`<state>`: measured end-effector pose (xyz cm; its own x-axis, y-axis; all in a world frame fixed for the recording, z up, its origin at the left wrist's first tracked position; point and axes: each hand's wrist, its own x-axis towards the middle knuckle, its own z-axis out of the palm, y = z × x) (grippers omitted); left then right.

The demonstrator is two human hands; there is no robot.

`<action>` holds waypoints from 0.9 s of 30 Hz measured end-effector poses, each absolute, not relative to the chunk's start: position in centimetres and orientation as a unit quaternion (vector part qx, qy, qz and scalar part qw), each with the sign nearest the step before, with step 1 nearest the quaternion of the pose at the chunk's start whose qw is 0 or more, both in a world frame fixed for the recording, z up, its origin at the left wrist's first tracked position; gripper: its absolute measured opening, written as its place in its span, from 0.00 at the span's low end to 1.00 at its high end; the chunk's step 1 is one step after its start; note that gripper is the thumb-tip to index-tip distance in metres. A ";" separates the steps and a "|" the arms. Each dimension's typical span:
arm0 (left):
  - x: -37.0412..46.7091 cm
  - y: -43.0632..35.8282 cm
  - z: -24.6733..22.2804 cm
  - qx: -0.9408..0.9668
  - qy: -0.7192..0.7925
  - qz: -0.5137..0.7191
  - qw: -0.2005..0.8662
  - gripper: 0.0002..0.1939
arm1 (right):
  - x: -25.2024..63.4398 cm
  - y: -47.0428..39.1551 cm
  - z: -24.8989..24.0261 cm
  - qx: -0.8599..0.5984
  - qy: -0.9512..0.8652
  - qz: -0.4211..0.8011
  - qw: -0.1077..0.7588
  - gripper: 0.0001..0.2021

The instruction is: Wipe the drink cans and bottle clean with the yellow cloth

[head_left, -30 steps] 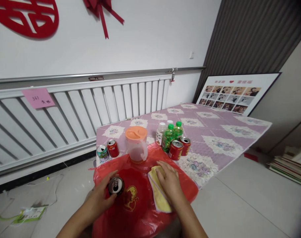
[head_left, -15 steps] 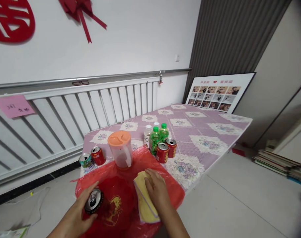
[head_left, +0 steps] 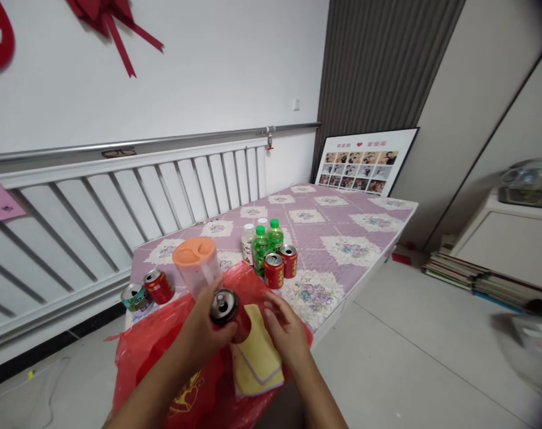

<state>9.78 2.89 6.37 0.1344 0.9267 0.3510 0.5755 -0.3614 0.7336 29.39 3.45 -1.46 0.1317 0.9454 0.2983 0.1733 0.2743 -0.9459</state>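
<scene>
My left hand (head_left: 203,328) is closed around an opened red drink can (head_left: 239,320) with a dark rim, held above the red plastic sheet (head_left: 146,342). A folded yellow cloth (head_left: 258,363) lies on the sheet, partly behind the can. Just right of the cloth is my right hand (head_left: 291,336), its fingers apart and slightly curled, holding nothing. Close beyond my left hand stands a clear pitcher (head_left: 198,275) with an orange lid, its lower part hidden by that hand.
Two opened red cans (head_left: 274,273) stand before several bottles (head_left: 261,250), some green-capped. At left are another red can (head_left: 159,287) and a green can (head_left: 137,300). A flowered tablecloth (head_left: 298,238) covers the table. A radiator (head_left: 164,199) runs behind; a photo board (head_left: 367,161) leans beyond.
My left hand has lifted the can off the red sheet and carried it right, toward the cloth. My right hand has come off the cloth. The view has shifted to the right.
</scene>
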 end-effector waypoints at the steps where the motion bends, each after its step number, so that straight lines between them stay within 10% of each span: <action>1: 10.9 3.7 6.4 0.718 0.515 0.412 0.223 0.40 | 29.7 3.4 -1.3 -0.487 -0.552 0.361 0.572 0.21; 13: 17.9 9.2 4.7 0.698 0.514 0.434 0.245 0.42 | 31.3 4.6 -3.0 -0.544 -0.617 0.242 0.514 0.41; 27: 21.6 9.0 4.5 0.689 0.522 0.445 0.235 0.43 | 31.1 5.9 -2.8 -0.607 -0.567 0.130 0.541 0.31</action>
<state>21.58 9.04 4.49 0.0593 0.9285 0.3665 0.5096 -0.3439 0.7887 31.14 5.86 -2.84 0.3230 0.8293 0.4560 0.5480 0.2290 -0.8046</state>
